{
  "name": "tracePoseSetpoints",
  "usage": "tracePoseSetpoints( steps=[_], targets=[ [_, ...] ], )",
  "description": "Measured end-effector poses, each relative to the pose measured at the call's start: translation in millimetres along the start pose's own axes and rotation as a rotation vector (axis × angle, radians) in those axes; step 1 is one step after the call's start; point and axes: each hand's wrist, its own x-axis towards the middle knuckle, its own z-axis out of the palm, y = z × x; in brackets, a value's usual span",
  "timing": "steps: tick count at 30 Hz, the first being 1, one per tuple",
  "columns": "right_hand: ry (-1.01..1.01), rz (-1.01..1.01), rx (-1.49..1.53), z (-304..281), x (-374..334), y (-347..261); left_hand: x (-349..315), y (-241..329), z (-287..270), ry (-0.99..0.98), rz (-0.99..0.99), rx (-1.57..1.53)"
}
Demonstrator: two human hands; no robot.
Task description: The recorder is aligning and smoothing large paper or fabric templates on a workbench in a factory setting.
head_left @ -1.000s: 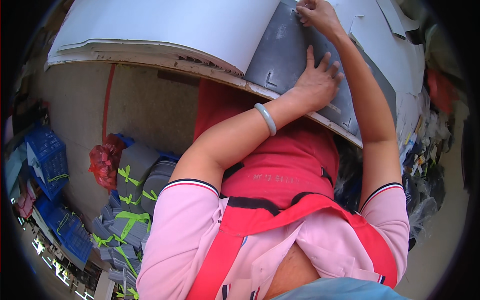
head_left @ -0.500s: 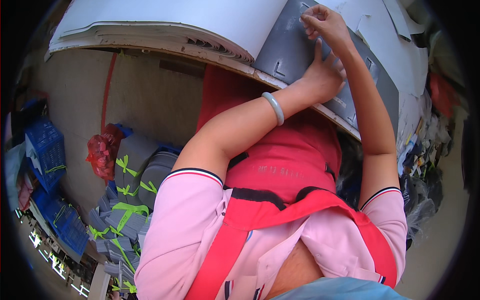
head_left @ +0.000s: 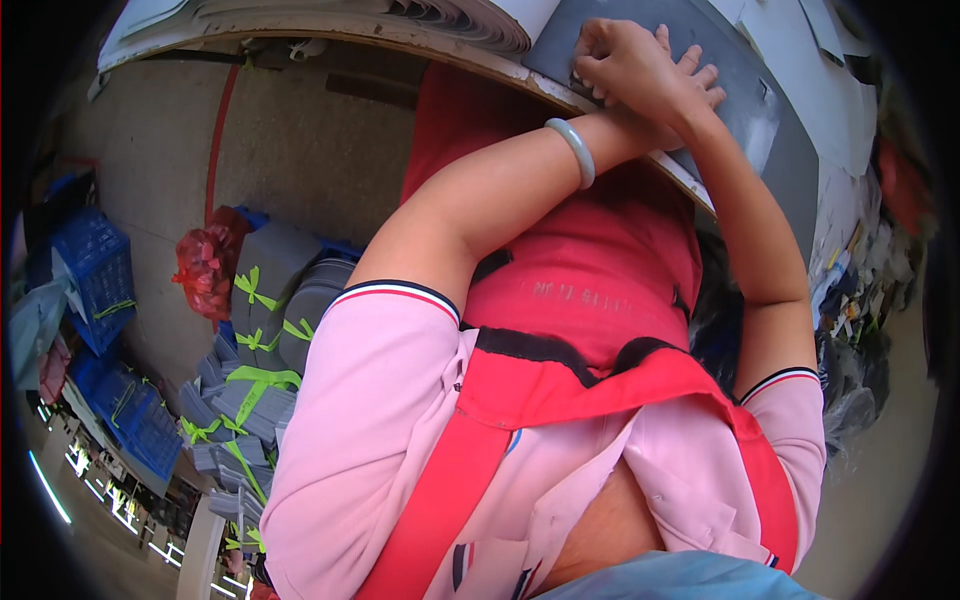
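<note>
A dark grey sheet (head_left: pixel 552 48) lies on the table, with a pale glossy patch near its right side. My left hand (head_left: pixel 703 78) rests on this sheet with its fingers spread, and a pale bangle (head_left: pixel 572 150) circles that wrist. Crossing over it, my right hand (head_left: pixel 628 68) has its fingers curled together above the sheet's left part. Whatever those curled fingers may hold is hidden. The palm of my left hand is covered by my right wrist.
White sheets in a curled stack (head_left: pixel 455 22) lie left of the grey sheet. Loose white paper (head_left: pixel 810 100) is at the right. Below left stand grey pieces tied with green ribbons (head_left: pixel 258 285), a red plastic bag (head_left: pixel 208 268) and blue baskets (head_left: pixel 100 270).
My right hand has come down and left across my left wrist. My left hand has shifted right with its fingers spread. The table edge sits higher in view.
</note>
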Motion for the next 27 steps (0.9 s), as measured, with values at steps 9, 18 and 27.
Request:
tracePoseSetpoints(
  steps=[9, 18, 27],
  targets=[
    [0.116, -0.278, -0.158, -3, -13, 31, 3, 1, -3, -0.135, -0.021, 0.067],
    [0.120, -0.431, -0.269, 10, -7, 38, 16, 6, -5, -0.197, -0.050, 0.023],
    [0.279, -0.273, 0.084, -26, -34, 57, 12, 0, 7, -0.053, -0.210, -0.439]
  ],
)
